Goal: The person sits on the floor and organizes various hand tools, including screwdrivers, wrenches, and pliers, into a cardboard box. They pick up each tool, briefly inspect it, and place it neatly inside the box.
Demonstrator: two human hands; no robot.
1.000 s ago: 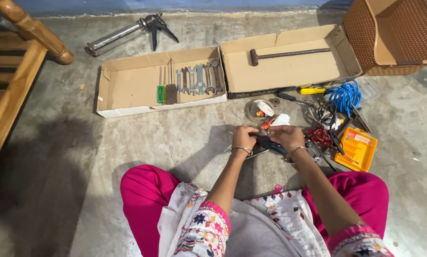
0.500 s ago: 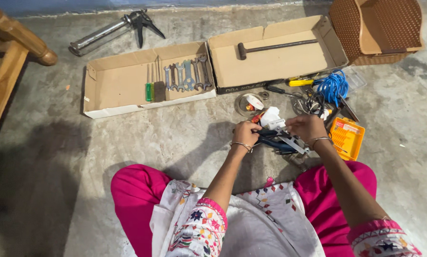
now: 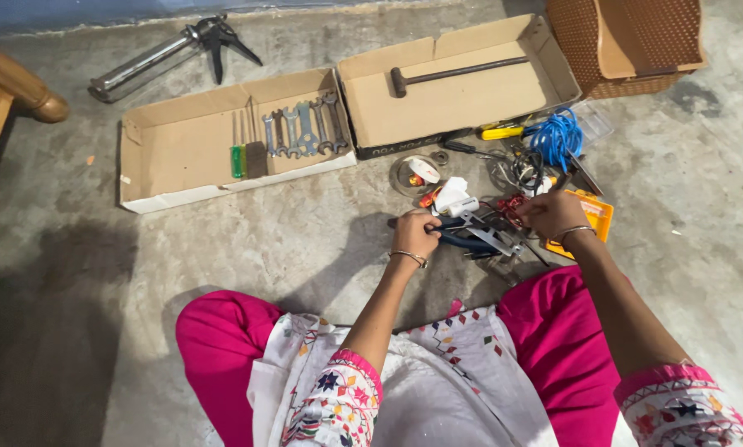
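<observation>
I sit on a concrete floor in pink trousers. My left hand (image 3: 415,233) is closed around the handle end of a blue-handled plier-like tool (image 3: 464,242) lying on the floor in front of me. My right hand (image 3: 553,215) has curled fingers and rests on a heap of small tools, beside a red wire coil (image 3: 512,204) and an orange case (image 3: 593,217); what it grips is hidden. A metal bracket (image 3: 491,238) lies between the hands. A white block (image 3: 454,197) sits just beyond them.
A shallow cardboard box (image 3: 181,153) holds several spanners (image 3: 301,132) and a green screwdriver (image 3: 236,161). A second box (image 3: 479,103) holds a hammer (image 3: 454,74). Nearby are a caulking gun (image 3: 164,50), brown basket (image 3: 628,41), blue cable coil (image 3: 553,136) and wooden furniture (image 3: 11,83).
My right hand has moved right, away from my left hand, toward the orange case. My left hand stays on the blue-handled tool. The view has drifted, so everything sits further left and up.
</observation>
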